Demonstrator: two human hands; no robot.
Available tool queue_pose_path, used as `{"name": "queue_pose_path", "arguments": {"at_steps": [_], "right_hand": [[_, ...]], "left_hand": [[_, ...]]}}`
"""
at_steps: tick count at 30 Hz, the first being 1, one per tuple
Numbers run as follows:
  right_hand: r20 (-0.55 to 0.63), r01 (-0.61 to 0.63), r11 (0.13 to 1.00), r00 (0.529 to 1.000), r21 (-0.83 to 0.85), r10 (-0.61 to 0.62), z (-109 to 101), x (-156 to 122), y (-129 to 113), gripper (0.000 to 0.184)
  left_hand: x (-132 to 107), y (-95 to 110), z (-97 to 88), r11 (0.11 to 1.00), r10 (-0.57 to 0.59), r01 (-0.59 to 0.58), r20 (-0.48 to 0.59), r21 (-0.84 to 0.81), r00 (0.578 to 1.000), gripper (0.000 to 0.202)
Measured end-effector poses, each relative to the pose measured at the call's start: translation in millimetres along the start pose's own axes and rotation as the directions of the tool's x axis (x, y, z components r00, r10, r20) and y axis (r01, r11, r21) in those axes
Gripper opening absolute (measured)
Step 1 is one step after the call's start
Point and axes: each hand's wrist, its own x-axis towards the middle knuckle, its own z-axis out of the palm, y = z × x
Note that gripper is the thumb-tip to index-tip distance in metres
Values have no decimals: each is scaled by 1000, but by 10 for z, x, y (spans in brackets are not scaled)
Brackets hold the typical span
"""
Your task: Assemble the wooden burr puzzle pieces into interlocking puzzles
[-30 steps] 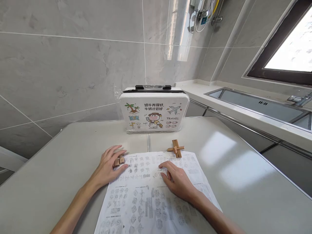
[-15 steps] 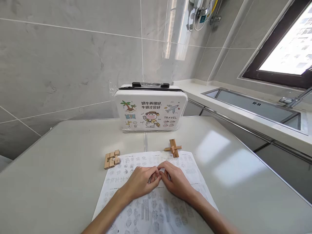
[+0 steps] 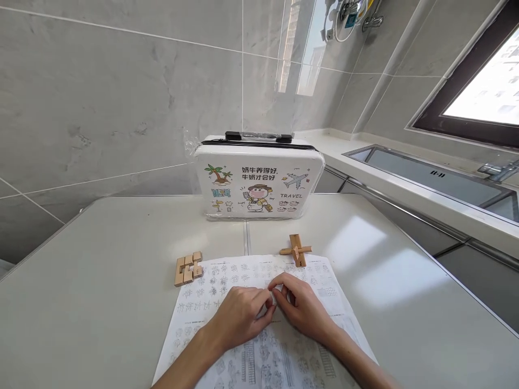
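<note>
Both my hands rest together on a printed sheet of puzzle diagrams [image 3: 227, 275] in the middle of the white table [image 3: 101, 270]. My left hand [image 3: 241, 316] and my right hand [image 3: 302, 308] meet at the fingertips, fingers curled in a pinch over something small that I cannot make out. A flat group of wooden puzzle blocks [image 3: 188, 268] lies just left of the sheet, apart from my hands. A wooden cross-shaped puzzle [image 3: 297, 250] stands at the sheet's far right corner.
A white cartoon-printed case [image 3: 259, 181] with a black handle stands at the back of the table against the tiled wall. To the right are a steel sink [image 3: 438, 175] with a tap [image 3: 500, 170] and a window above.
My left hand left the wooden blocks and moved right to join my right hand on the sheet. The blocks now lie uncovered. Since half a second ago the hands have barely shifted.
</note>
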Motion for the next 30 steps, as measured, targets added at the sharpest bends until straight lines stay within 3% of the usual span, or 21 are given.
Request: {"name": "queue_pose_path", "arguments": {"at_steps": [30], "right_hand": [[28, -44, 999, 999, 22, 44, -38, 23, 1, 16]], "left_hand": [[8, 9, -29, 1000, -17, 16, 30, 13, 999, 16]]}}
